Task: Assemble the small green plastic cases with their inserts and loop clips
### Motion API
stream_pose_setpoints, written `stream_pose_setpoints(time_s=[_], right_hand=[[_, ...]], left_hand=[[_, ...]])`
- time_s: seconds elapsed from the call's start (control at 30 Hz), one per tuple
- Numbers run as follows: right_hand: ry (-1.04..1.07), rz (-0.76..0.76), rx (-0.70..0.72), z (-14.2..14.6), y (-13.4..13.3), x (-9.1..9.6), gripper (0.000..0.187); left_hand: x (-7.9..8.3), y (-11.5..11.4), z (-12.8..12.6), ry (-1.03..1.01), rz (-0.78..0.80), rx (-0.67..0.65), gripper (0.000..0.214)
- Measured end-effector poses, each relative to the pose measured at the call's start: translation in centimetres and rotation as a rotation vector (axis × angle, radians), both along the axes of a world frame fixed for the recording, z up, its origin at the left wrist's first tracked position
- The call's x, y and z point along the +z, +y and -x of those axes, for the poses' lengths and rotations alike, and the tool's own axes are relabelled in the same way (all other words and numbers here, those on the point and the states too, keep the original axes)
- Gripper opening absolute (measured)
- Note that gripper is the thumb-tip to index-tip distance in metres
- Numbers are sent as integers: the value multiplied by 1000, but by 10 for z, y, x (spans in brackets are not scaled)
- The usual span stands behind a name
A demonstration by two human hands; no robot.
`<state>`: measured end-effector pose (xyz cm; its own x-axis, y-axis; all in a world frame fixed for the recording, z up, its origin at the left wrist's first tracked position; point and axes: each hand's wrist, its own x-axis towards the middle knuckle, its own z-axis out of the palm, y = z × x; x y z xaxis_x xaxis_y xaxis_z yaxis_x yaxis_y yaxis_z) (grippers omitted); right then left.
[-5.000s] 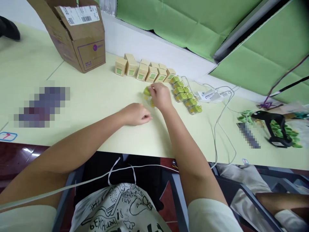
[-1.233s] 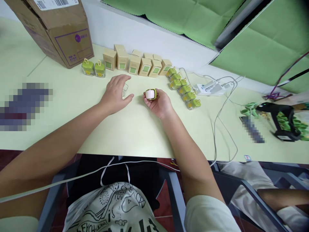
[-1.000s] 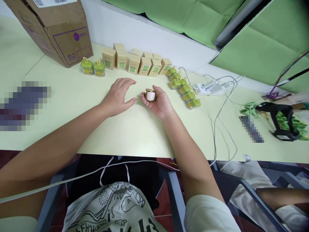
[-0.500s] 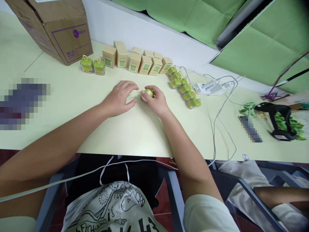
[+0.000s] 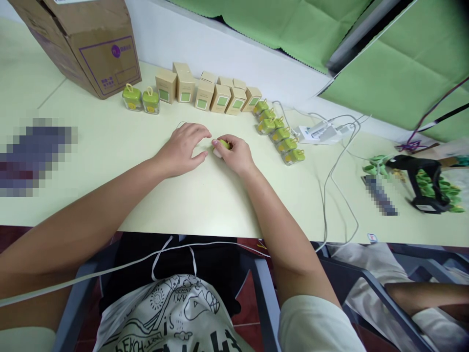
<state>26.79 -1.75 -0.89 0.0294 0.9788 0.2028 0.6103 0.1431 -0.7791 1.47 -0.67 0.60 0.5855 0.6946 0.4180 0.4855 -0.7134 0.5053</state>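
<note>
My right hand [image 5: 237, 155] is closed around a small green-topped jar [image 5: 224, 143], mostly hidden by the fingers, with a pale part showing below the thumb. Just to the left, my left hand [image 5: 181, 150] rests at the table with its fingers apart in a curve, holding nothing. A narrow gap separates its fingertips from the right thumb. Right of my right hand, several small clear jars with green lids and loops [image 5: 286, 144] stand in a slanting row. Two more such jars [image 5: 150, 101] stand at the back left.
Several small kraft-paper boxes [image 5: 222, 99] line the wall. A large cardboard carton [image 5: 106, 58] stands back left. A power strip [image 5: 322, 133] and loose white cables [image 5: 331, 176] lie on the right. Farther right is a black strap-like device [image 5: 421, 168]; another person's arm [image 5: 421, 298] shows below.
The jar has turned in my right hand, so less of its green top shows. My right fingers have dropped slightly; my left hand has barely moved.
</note>
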Motion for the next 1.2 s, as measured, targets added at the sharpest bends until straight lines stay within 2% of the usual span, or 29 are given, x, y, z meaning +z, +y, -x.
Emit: stream_pose_setpoints(time_s=[0.23, 0.43, 0.53, 0.83, 0.93, 1.0, 1.1, 1.2], right_hand=[[-105, -129, -40, -6, 10, -8, 48], [-101, -101, -41, -13, 13, -9, 55], [-105, -74, -68, -16, 12, -7, 52], [-120, -104, -100, -16, 10, -5, 56], [-163, -178, -201, -41, 20, -6, 55], [-232, -248, -357, -67, 29, -8, 55], [-347, -240, -550, -101, 41, -15, 75], [-404, -125, -620, -116, 47, -23, 95]], left_hand=[[-5, 2, 0, 13, -64, -9, 43], [-8, 2, 0, 25, -95, -14, 45], [-8, 2, 1, 34, -99, -7, 45], [-9, 2, 0, 46, -76, -14, 45], [-7, 1, 0, 55, -57, -10, 44], [-6, 0, 0, 63, -42, -11, 44], [-4, -2, -1, 66, -33, -21, 47], [-4, -3, -1, 70, -28, -28, 48]])
